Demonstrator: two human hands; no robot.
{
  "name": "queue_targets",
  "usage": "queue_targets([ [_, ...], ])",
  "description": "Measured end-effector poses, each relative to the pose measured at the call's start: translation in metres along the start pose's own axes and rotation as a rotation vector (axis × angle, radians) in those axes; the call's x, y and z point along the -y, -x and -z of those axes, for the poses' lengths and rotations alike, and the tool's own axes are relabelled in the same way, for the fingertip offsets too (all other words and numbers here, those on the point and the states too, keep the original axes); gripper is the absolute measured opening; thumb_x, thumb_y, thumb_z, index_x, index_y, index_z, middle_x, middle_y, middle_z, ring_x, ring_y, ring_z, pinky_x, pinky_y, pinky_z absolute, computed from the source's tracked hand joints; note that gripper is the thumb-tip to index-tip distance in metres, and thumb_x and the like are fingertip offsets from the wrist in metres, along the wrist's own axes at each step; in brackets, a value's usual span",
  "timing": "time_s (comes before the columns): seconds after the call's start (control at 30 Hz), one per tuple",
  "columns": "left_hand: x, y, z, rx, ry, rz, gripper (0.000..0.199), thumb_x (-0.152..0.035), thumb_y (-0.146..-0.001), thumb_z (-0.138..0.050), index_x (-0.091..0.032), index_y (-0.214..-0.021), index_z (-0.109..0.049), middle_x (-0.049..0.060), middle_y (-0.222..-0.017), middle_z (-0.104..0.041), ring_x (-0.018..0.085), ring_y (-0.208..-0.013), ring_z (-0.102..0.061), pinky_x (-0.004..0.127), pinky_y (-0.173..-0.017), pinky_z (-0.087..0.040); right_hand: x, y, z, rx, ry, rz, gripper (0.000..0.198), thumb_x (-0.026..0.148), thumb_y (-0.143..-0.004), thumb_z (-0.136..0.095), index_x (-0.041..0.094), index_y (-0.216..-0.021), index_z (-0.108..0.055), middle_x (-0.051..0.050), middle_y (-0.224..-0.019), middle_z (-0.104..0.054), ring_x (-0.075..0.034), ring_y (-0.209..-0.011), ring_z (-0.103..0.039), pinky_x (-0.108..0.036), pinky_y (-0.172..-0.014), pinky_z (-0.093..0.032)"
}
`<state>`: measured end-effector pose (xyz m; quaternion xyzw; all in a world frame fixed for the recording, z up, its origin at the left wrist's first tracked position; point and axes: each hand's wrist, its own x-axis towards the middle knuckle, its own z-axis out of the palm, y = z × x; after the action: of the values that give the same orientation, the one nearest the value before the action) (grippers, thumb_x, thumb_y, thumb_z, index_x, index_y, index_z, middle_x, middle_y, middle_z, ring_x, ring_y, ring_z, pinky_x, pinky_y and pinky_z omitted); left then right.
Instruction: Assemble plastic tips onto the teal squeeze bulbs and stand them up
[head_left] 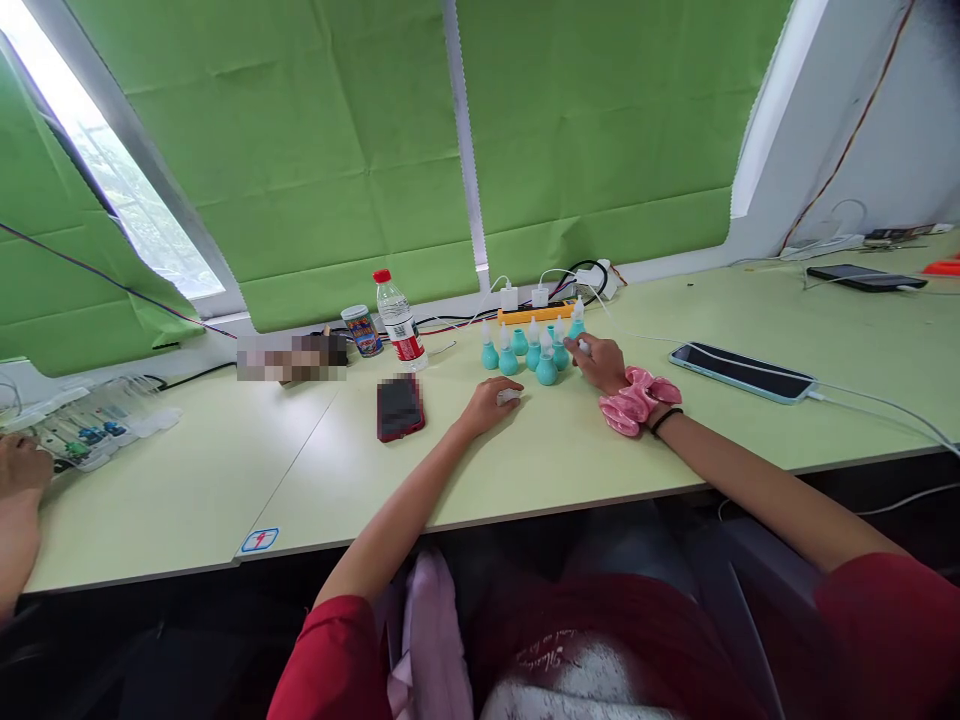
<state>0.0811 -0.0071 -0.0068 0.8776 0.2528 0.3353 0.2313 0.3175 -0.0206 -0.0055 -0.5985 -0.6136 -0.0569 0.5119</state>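
Several small teal squeeze bulbs point(547, 371) stand in a cluster on the table, most topped with a clear pointed nozzle point(533, 330). A teal bulb point(519, 342) toward the back of the group shows an open neck and no nozzle. My left hand point(487, 408) rests on the table in front of the cluster, its fingers closed round a translucent nozzle point(508, 396). At the cluster's right side, my right hand point(600, 364) pinches a small whitish nozzle point(584, 347). A capped teal bulb point(577, 327) stands just behind those fingers; whether they touch it I cannot tell.
Left of the bulbs are a red-capped water bottle point(403, 325), a printed can point(363, 332) and a dark phone point(400, 407). A yellow power strip point(536, 313) lies behind. To the right a charging phone point(741, 371) trails a white cable. Another person's hand point(24, 465) is far left.
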Motion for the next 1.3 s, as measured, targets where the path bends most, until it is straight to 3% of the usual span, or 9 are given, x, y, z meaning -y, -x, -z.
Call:
queue_targets([
  [0.17,0.004,-0.002,0.002,-0.028,0.129,0.068,0.029,-0.014,-0.065,-0.062,-0.014,-0.094,-0.062,0.010,-0.098,-0.065,0.022,-0.093,-0.059,0.034,-0.083,-0.043,-0.015,-0.011,0.004,-0.069,-0.051,-0.112,0.043,0.050,-0.084,-0.022,0.019,-0.072,-0.049,-0.003,-0.060,-0.056,-0.014,-0.056,-0.052,-0.024,-0.059,-0.040],
  [0.33,0.005,-0.004,0.006,-0.042,0.223,0.118,0.033,-0.016,-0.070,-0.057,-0.009,-0.102,-0.057,0.015,-0.093,-0.066,0.021,-0.084,-0.063,0.031,-0.071,-0.048,-0.030,-0.015,-0.001,-0.042,-0.064,-0.179,0.033,0.051,-0.071,-0.047,0.018,-0.071,-0.049,-0.001,-0.057,-0.057,-0.016,-0.056,-0.053,-0.028,-0.059,-0.041],
  [0.5,0.004,-0.005,0.011,-0.056,0.202,0.147,0.031,-0.016,-0.070,-0.054,-0.009,-0.100,-0.058,0.012,-0.093,-0.067,0.018,-0.085,-0.062,0.028,-0.071,-0.048,-0.032,-0.014,-0.005,-0.092,-0.063,-0.192,0.025,0.043,-0.075,-0.041,0.019,-0.074,-0.047,-0.002,-0.067,-0.058,-0.016,-0.062,-0.053,-0.028,-0.064,-0.042],
  [0.6,0.002,-0.006,0.020,-0.052,0.106,0.170,0.027,-0.018,-0.069,-0.054,-0.011,-0.093,-0.062,0.010,-0.091,-0.066,0.017,-0.082,-0.061,0.026,-0.070,-0.047,-0.034,-0.015,-0.006,-0.106,-0.034,-0.239,0.021,0.040,-0.065,-0.051,0.020,-0.069,-0.046,-0.002,-0.064,-0.057,-0.017,-0.061,-0.052,-0.031,-0.063,-0.041],
  [0.73,0.000,-0.005,0.042,0.037,-0.055,0.195,0.029,-0.027,-0.064,-0.061,-0.015,-0.090,-0.065,0.004,-0.077,-0.065,0.016,-0.073,-0.058,0.026,-0.069,-0.045,-0.037,-0.016,-0.008,-0.134,-0.008,-0.275,0.025,0.032,-0.055,-0.057,0.020,-0.074,-0.045,-0.002,-0.067,-0.056,-0.020,-0.064,-0.052,-0.032,-0.065,-0.040],
  [0.83,0.000,-0.003,0.057,0.155,-0.151,0.226,0.041,-0.037,-0.053,-0.070,-0.018,-0.090,-0.066,0.004,-0.079,-0.062,0.016,-0.070,-0.056,0.026,-0.066,-0.044,-0.036,-0.015,-0.008,-0.182,0.001,-0.283,0.031,0.029,-0.056,-0.055,0.019,-0.083,-0.044,-0.003,-0.071,-0.056,-0.020,-0.067,-0.052,-0.033,-0.066,-0.040],
  [0.97,0.000,0.000,0.064,0.314,-0.235,0.267,0.055,-0.035,-0.041,-0.077,-0.021,-0.093,-0.066,0.003,-0.084,-0.061,0.015,-0.067,-0.056,0.023,-0.061,-0.044,-0.034,-0.014,-0.009,-0.193,-0.019,-0.262,0.020,0.029,-0.062,-0.047,0.019,-0.080,-0.044,-0.003,-0.071,-0.055,-0.018,-0.064,-0.051,-0.032,-0.065,-0.041],
  [1.13,0.000,-0.001,0.059,0.380,-0.310,0.278,0.044,-0.026,-0.054,-0.073,-0.019,-0.096,-0.063,0.003,-0.086,-0.060,0.013,-0.066,-0.057,0.023,-0.062,-0.045,-0.034,-0.014,-0.009,-0.224,-0.034,-0.234,0.023,0.032,-0.066,-0.045,0.018,-0.084,-0.043,-0.002,-0.071,-0.054,-0.018,-0.064,-0.050,-0.032,-0.066,-0.041],
  [1.3,0.002,-0.001,0.053,0.369,-0.361,0.253,0.020,-0.027,-0.080,-0.053,-0.012,-0.093,-0.057,0.005,-0.090,-0.059,0.014,-0.078,-0.057,0.032,-0.071,-0.047,-0.036,-0.013,-0.011,-0.263,-0.029,-0.214,0.036,0.030,-0.061,-0.050,0.019,-0.093,-0.038,0.000,-0.073,-0.053,-0.018,-0.066,-0.050,-0.035,-0.067,-0.040],
])
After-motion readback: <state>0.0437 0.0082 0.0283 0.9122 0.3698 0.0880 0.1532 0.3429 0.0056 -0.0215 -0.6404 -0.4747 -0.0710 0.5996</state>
